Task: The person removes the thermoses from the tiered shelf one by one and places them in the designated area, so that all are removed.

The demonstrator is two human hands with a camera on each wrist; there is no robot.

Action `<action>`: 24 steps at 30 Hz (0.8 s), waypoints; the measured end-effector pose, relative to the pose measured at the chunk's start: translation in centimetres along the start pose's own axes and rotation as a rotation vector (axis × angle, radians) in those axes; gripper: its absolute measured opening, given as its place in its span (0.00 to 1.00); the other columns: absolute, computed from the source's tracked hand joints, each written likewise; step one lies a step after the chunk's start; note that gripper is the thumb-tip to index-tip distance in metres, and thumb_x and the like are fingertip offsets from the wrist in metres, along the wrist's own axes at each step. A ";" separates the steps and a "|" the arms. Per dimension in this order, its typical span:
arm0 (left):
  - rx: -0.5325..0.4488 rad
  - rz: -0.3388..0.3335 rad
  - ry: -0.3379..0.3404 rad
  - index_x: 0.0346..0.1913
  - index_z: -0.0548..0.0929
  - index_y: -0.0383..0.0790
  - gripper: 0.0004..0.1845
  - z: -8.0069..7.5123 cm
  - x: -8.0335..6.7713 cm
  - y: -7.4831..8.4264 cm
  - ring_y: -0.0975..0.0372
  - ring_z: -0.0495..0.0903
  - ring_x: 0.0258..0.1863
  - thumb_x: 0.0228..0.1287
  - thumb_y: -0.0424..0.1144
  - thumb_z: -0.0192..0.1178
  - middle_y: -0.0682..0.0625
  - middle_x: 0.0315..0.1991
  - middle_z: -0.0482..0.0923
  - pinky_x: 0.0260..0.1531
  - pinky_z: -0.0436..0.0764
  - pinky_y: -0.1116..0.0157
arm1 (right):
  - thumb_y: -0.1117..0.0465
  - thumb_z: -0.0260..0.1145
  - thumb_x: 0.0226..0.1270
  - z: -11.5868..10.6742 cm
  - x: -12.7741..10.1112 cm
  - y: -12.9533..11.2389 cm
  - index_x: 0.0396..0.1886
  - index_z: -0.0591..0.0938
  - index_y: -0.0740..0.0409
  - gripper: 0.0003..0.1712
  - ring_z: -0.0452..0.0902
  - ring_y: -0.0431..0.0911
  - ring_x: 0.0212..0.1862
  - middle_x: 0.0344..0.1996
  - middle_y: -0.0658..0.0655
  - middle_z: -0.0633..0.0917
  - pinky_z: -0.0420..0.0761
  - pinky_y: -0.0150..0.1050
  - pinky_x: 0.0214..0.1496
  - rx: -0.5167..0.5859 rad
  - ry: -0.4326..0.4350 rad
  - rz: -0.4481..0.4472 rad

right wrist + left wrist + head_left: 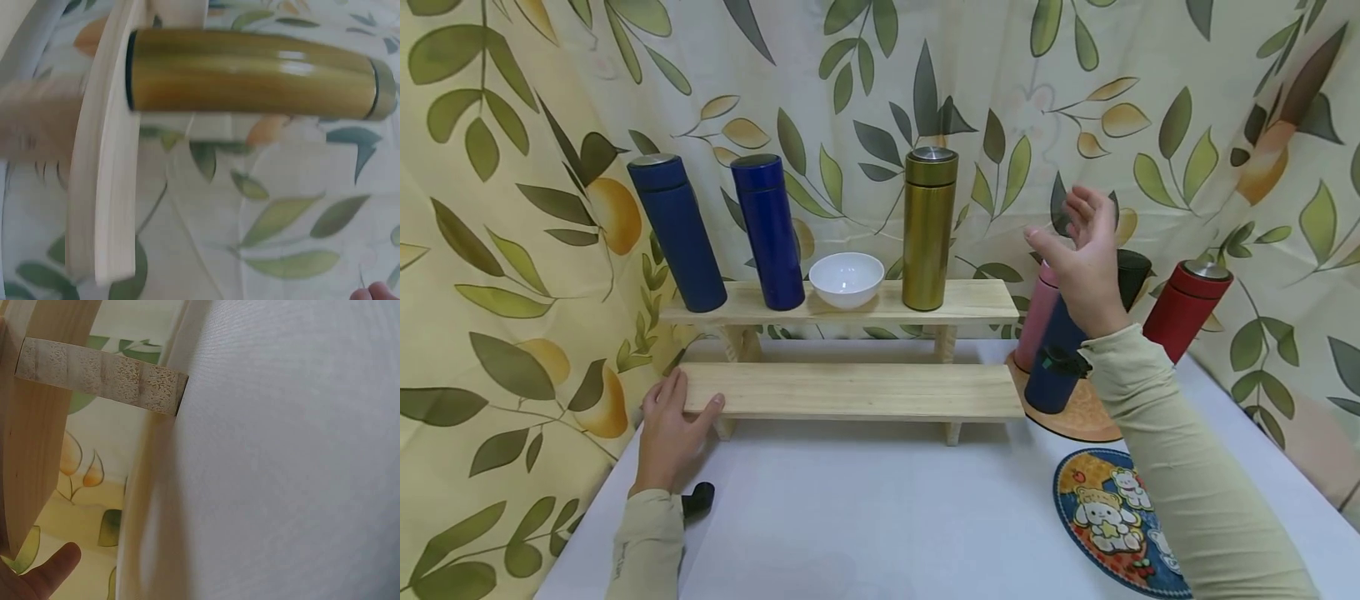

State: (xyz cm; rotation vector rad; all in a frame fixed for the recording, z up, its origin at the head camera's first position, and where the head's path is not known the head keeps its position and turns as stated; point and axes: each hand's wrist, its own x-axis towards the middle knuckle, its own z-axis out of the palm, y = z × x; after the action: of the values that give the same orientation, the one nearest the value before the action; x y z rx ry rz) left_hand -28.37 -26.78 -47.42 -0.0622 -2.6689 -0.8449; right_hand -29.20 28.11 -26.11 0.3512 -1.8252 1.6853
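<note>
My left hand [670, 433] rests at the left end of the lower board of a two-step wooden stand [850, 392], its thumb stretched along the front. In the left wrist view one straight digit [59, 569] shows beside the wood. Raised and holding nothing, my right hand [1086, 271] has loosely bent fingers. It is in front of a black-topped bottle [1132, 271], above a dark blue bottle [1051, 379] and a pink bottle [1036, 317]. On the upper board stand two blue bottles [681, 237], a white bowl [847, 280] and a gold bottle [928, 237].
A red bottle [1187, 308] stands at the far right. Under the right-hand bottles lies a round tan mat [1093, 417]; nearer is a blue cartoon mat [1108, 521], partly covered by my right sleeve. A leaf-patterned curtain [850, 83] hangs behind the white table [865, 517].
</note>
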 end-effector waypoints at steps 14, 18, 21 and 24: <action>-0.001 0.015 0.005 0.82 0.55 0.23 0.52 0.1 0.1 -0.3 0.35 0.47 0.80 0.76 0.61 0.61 0.29 0.83 0.51 0.72 0.57 0.30 | 0.56 0.70 0.71 5.7 1.0 -0.2 0.89 0.47 0.53 0.56 0.45 0.50 0.86 0.86 0.61 0.51 0.46 0.44 0.85 0.036 -0.148 0.163; -0.005 0.023 0.010 0.82 0.56 0.23 0.51 0.1 0.2 -0.3 0.35 0.47 0.80 0.77 0.60 0.61 0.29 0.83 0.52 0.72 0.57 0.30 | 0.55 0.71 0.72 7.1 1.5 0.0 0.89 0.46 0.53 0.57 0.43 0.52 0.86 0.87 0.61 0.50 0.48 0.52 0.85 0.043 -0.182 0.204; -0.003 0.020 0.009 0.82 0.56 0.23 0.51 0.0 0.2 -0.3 0.35 0.47 0.80 0.76 0.60 0.61 0.29 0.83 0.52 0.73 0.57 0.30 | 0.53 0.71 0.72 7.9 1.8 0.3 0.89 0.46 0.51 0.57 0.43 0.52 0.86 0.87 0.61 0.49 0.49 0.56 0.84 0.031 -0.201 0.234; 0.000 0.007 0.000 0.82 0.55 0.23 0.51 0.0 0.2 -0.2 0.36 0.47 0.80 0.76 0.60 0.61 0.29 0.83 0.51 0.73 0.57 0.31 | 0.51 0.70 0.73 8.6 2.1 0.7 0.89 0.46 0.51 0.57 0.43 0.54 0.86 0.87 0.61 0.49 0.48 0.57 0.84 0.036 -0.220 0.255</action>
State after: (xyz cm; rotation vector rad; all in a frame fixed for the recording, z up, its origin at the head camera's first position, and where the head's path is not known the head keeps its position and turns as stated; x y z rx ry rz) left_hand -28.55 -26.91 -47.46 -0.0719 -2.6672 -0.8419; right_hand -33.46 20.39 -25.28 0.3414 -2.0743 1.9173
